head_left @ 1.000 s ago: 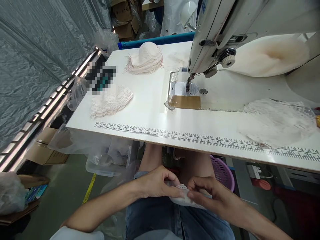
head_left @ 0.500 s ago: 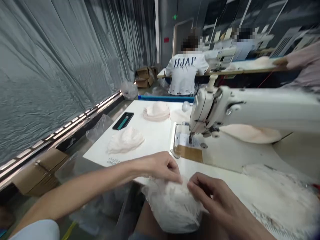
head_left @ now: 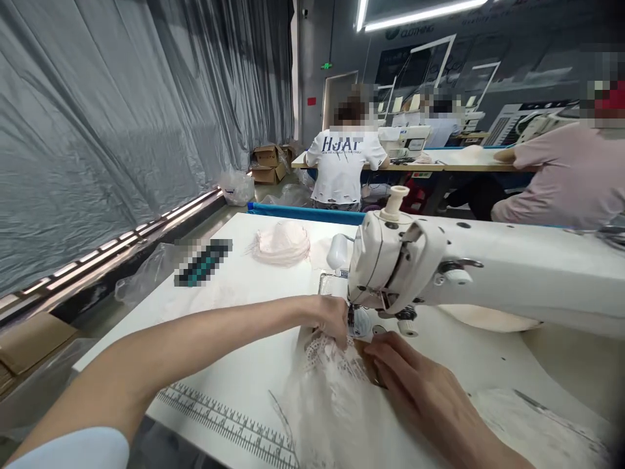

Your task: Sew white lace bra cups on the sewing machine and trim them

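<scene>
A pale, sheer piece of lace fabric [head_left: 332,391] hangs from the sewing machine bed over the table's front edge. My left hand [head_left: 333,318] is closed on its upper lace edge, just left of and close to the needle and presser foot [head_left: 351,317]. On the fabric's right side, my right hand [head_left: 415,374] has its fingers drawn together at the edge, beside a brown plate [head_left: 367,359] on the bed. Its fingertips partly hide what they pinch. The white sewing machine [head_left: 385,260] stands directly ahead.
A stack of pale fabric pieces [head_left: 282,243] lies at the table's back, with a blurred-out dark object [head_left: 203,262] to its left. A printed ruler [head_left: 229,423] runs along the front edge. More sheer fabric [head_left: 532,417] lies at right. Co-workers sit beyond.
Both hands have moved forward and up with the lace fabric, from above my lap to beside the presser foot. The camera view has tilted up.
</scene>
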Available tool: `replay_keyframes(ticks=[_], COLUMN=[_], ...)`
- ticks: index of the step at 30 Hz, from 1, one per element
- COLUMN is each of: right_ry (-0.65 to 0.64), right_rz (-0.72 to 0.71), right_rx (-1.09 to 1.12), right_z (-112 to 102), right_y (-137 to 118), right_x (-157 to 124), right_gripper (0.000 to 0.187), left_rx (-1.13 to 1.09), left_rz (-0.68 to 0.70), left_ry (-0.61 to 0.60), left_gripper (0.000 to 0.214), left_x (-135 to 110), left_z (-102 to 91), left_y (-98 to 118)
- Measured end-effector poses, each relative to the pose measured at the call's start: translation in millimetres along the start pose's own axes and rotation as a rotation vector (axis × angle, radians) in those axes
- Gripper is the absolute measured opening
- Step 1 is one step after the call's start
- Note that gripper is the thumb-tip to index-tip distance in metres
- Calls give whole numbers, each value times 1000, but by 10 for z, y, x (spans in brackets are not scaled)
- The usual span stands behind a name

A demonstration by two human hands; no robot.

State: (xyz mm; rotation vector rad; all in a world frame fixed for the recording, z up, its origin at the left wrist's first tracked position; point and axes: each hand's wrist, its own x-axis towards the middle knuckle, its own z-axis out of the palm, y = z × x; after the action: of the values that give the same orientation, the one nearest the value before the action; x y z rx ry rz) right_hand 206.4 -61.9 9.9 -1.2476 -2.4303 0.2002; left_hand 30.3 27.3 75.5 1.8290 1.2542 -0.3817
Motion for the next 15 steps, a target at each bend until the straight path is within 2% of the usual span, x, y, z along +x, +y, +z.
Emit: replay_keyframes(ticks=[2,5,8,12,15], right_ry=[93,208,240,261,185], right_rz=[-209,-383,-447,-460,-474], right_rx=[-61,-158,-198,-217,-242], right_z=[12,46,102,161,144], right_y=[30,49,71,115,129], right_x=[12,56,71,48,37], right_gripper=[35,38,39,41,40], left_rx=[20,45,62,60,37], left_rz=[-8,-12,-9,6,31], left_ry=[-9,-27,-43,-51,-8], left_gripper=[19,14,15,22,26], left_x=[25,43,28,56,155], left_z=[-25,-39,-45,-58,-105], left_y=[11,28,41,22,-51])
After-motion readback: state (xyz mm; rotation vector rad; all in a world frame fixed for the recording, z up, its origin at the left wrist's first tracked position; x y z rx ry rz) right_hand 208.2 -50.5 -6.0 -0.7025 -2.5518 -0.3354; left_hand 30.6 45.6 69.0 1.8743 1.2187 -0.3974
